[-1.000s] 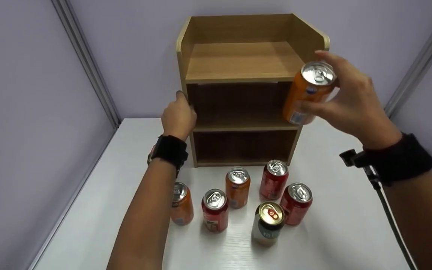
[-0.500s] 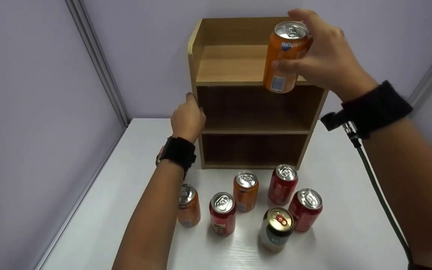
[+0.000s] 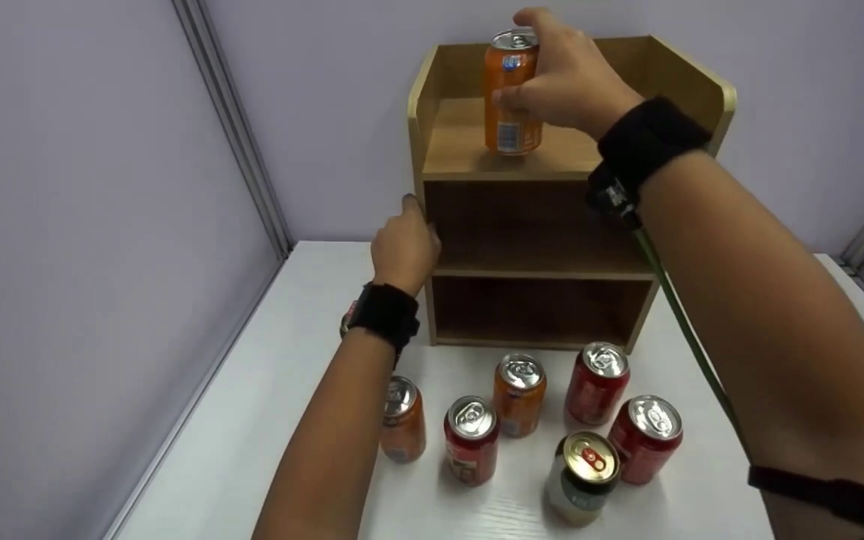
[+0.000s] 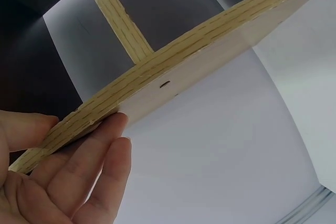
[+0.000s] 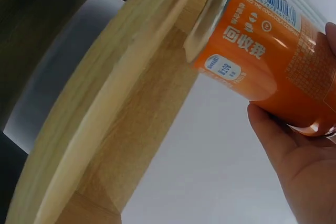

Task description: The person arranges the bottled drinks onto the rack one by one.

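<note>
My right hand (image 3: 563,79) grips an orange soda can (image 3: 503,94) by its side, upright over the left part of the top shelf of a wooden shelf unit (image 3: 544,178). In the right wrist view, the bottom of the can (image 5: 273,51) appears apart from the shelf board (image 5: 105,98). My left hand (image 3: 404,247) holds the unit's left side panel. The left wrist view shows the thumb on one face of the panel (image 4: 173,56) and the fingers (image 4: 107,166) against the other.
On the white table (image 3: 252,390) before the unit stand two orange cans (image 3: 520,401) (image 3: 404,427), red cans (image 3: 472,446) (image 3: 597,390) (image 3: 646,442), and a pale can with a gold top (image 3: 582,480). Another can (image 3: 347,319) is mostly hidden behind my left wrist. A cable (image 3: 683,322) hangs from the right wristband.
My right hand has carried the orange can up and leftward, from beside the unit's right side to over its top shelf. The left hand keeps its hold on the panel. The head view has shifted slightly.
</note>
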`<state>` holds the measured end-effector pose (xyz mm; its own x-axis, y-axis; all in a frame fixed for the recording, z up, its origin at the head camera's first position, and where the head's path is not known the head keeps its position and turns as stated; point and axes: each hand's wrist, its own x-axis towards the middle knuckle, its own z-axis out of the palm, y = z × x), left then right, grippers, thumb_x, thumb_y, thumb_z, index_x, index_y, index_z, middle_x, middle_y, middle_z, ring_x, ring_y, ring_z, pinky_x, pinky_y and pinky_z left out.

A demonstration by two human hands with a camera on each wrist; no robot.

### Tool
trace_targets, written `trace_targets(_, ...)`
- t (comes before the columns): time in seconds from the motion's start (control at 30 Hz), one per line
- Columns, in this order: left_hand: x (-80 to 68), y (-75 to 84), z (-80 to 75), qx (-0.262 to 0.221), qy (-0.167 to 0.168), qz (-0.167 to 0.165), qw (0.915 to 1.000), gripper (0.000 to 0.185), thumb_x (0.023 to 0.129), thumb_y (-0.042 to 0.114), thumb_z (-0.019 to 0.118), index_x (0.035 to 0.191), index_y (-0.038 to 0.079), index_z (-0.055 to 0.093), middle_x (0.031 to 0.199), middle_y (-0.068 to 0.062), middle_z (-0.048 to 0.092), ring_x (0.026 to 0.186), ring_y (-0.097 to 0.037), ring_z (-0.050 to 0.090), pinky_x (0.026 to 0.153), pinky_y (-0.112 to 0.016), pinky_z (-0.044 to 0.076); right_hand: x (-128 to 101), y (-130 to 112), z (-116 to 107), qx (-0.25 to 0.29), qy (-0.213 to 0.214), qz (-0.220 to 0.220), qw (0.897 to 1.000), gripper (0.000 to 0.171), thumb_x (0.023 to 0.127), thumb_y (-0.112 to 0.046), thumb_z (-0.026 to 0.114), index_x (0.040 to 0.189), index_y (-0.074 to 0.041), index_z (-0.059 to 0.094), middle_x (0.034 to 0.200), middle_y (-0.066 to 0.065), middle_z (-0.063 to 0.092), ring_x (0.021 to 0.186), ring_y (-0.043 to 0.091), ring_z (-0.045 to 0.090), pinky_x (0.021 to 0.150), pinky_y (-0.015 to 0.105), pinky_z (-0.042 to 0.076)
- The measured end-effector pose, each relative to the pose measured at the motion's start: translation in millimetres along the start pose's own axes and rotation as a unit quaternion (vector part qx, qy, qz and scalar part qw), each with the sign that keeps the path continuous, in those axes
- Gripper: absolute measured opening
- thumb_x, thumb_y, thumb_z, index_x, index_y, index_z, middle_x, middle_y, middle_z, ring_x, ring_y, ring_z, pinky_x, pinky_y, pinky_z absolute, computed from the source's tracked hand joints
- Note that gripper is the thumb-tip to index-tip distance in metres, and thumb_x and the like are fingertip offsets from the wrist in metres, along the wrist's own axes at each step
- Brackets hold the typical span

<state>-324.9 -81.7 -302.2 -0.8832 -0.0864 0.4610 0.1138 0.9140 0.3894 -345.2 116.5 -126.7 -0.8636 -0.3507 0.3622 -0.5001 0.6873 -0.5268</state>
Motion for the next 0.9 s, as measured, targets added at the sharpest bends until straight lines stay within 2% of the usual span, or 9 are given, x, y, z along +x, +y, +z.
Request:
trace_targets(0.13, -1.5, 3.4, -0.4, 0.006, 0.006, 0.000, 1.0000, 0.038, 0.098, 0.019, 0.056, 0.127, -0.005, 0.050, 0.083, -0.016, 0.068, 0.067, -0.028, 0.066, 0.054, -0.040, 0.053, 12, 2, 5, 0.023, 0.001, 0.009, 1.000, 0.081, 0.094, -0.027, 0.064, 0.157, -0.023, 0.012, 0.147, 0.009, 0.039, 0.129, 0.021, 0.046, 0.103, 0.037, 0.040)
trace_targets(0.37, -4.5, 8.9, -3.2, 0.010, -0.003, -0.001, 0.9999, 0.039, 0.098, 0.019, 0.056, 0.128, -0.005, 0.050, 0.085, -0.016, 0.068, 0.068, -0.027, 0.067, 0.055, -0.039, 0.053, 21, 6, 10, 0.067, 0.006, 0.005, 0.998, 0.080, 0.095, -0.025, 0.063, 0.157, -0.026, 0.011, 0.149, 0.007, 0.037, 0.131, 0.020, 0.043, 0.106, 0.036, 0.038)
trace_targets(0.5, -7.1, 11.7, -3.8, 0.007, -0.007, -0.005, 0.9999, 0.040, 0.099, 0.019, 0.056, 0.130, -0.005, 0.050, 0.087, -0.016, 0.069, 0.069, -0.028, 0.067, 0.056, -0.039, 0.053, 28, 5, 15, 0.072, -0.013, -0.002, 0.997, 0.084, 0.096, -0.022, 0.062, 0.157, -0.029, 0.005, 0.153, 0.005, 0.031, 0.135, 0.020, 0.038, 0.108, 0.037, 0.033)
trace_targets(0.67, -10.2, 12.6, -6.3, 0.002, -0.008, -0.007, 0.9999, 0.041, 0.099, 0.020, 0.055, 0.131, -0.004, 0.049, 0.086, -0.015, 0.068, 0.067, -0.027, 0.066, 0.054, -0.039, 0.053, 32, 6, 18, 0.093, -0.052, -0.002, 0.994, 0.090, 0.098, -0.020, 0.058, 0.155, -0.034, -0.010, 0.160, 0.002, 0.015, 0.142, 0.019, 0.025, 0.113, 0.037, 0.022)
trace_targets(0.77, -11.1, 12.4, -8.9, 0.003, -0.008, -0.008, 0.9999, 0.040, 0.099, 0.020, 0.055, 0.130, -0.004, 0.049, 0.085, -0.015, 0.068, 0.066, -0.026, 0.066, 0.054, -0.038, 0.052, 32, 4, 18, 0.070, -0.063, 0.004, 0.996, 0.091, 0.100, -0.024, 0.055, 0.152, -0.033, -0.019, 0.161, 0.004, 0.010, 0.144, 0.019, 0.019, 0.115, 0.037, 0.017)
trace_targets(0.9, -11.5, 9.8, -12.3, 0.008, -0.004, -0.016, 0.9998, 0.038, 0.099, 0.020, 0.056, 0.128, -0.003, 0.050, 0.085, -0.015, 0.068, 0.066, -0.027, 0.067, 0.055, -0.039, 0.053, 33, -2, 22, -0.017, -0.063, 0.016, 0.998, 0.087, 0.102, -0.031, 0.048, 0.151, -0.027, -0.023, 0.161, 0.010, 0.003, 0.145, 0.024, 0.014, 0.115, 0.038, 0.015)
